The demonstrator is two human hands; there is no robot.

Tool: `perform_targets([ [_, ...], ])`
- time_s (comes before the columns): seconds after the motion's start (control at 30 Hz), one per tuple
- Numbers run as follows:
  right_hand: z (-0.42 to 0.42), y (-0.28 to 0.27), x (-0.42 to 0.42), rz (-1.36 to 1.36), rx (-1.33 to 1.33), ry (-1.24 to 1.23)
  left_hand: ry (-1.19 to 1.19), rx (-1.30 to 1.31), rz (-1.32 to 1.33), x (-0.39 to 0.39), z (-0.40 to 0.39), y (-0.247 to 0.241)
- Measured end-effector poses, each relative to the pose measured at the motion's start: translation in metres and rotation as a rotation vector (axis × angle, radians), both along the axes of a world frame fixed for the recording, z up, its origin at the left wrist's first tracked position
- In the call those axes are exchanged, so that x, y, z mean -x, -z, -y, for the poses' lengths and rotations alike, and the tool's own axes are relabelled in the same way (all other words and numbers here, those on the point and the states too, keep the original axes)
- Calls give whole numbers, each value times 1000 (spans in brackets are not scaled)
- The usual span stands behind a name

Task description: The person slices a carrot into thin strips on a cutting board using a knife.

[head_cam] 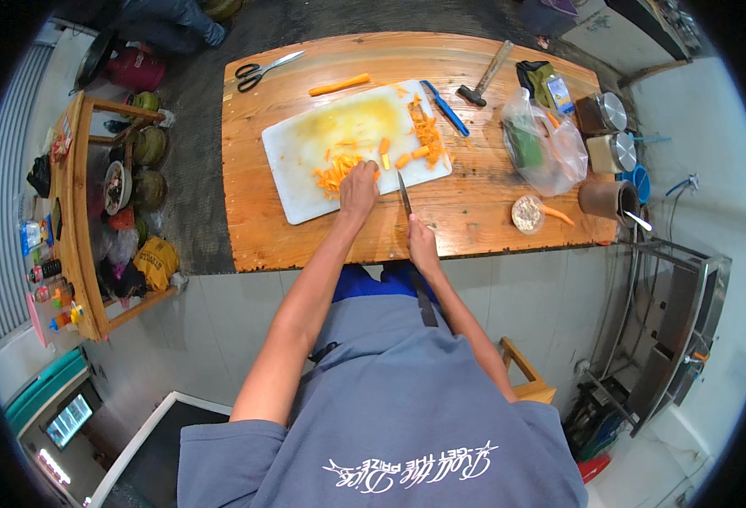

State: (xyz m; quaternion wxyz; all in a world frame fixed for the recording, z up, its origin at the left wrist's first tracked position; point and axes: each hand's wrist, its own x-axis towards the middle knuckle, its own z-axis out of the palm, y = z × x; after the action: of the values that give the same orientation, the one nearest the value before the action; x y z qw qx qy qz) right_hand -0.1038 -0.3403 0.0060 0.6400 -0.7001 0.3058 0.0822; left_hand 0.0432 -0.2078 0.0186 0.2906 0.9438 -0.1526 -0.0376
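A white cutting board [296, 184] lies tilted on the wooden table, stained yellow across its far half. My left hand [359, 190] bends over a heap of cut carrot sticks [335, 174] near the board's front edge, its fingertips closed on a carrot piece [376, 176] that they partly hide. In my right hand [422, 241] is the handle of a knife [404, 195], its blade pointing away from me over the board's edge. Short carrot chunks [402, 160] lie just beyond the tip. Carrot peelings [428, 133] are piled along the board's right side.
Around the board lie scissors [270, 71], a peeled carrot [339, 84], a blue peeler [446, 109] and a hammer [487, 73]. At right are a plastic bag [544, 146], jars [607, 152] and a small tub [527, 214]. A wooden shelf [81, 222] stands left; a person's leg [189, 22] shows beyond.
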Motion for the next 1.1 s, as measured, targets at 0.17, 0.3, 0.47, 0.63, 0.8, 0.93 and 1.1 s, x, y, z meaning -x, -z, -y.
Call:
perform_targets([
  [0.17,7,1,-4,-44,46,-50,-144,184,-48,3,0,11],
  [0.3,-18,7,-11,117,105,-200,-559,645,-352,9,-46,17],
  [0.47,-65,2,-38,197,109,-508,-868,705,-424,29,-119,5],
  [0.63,-101,8,-50,196,42,-501,-822,652,-466,35,-145,9],
  [0.8,-91,5,-50,104,140,-371,-638,475,-369,30,-142,27],
  [0.93,-82,1,-52,87,237,-310,-538,426,-328,23,-130,23],
  [1.1,-102,-5,-49,160,239,-358,-428,140,-6,26,-130,14],
])
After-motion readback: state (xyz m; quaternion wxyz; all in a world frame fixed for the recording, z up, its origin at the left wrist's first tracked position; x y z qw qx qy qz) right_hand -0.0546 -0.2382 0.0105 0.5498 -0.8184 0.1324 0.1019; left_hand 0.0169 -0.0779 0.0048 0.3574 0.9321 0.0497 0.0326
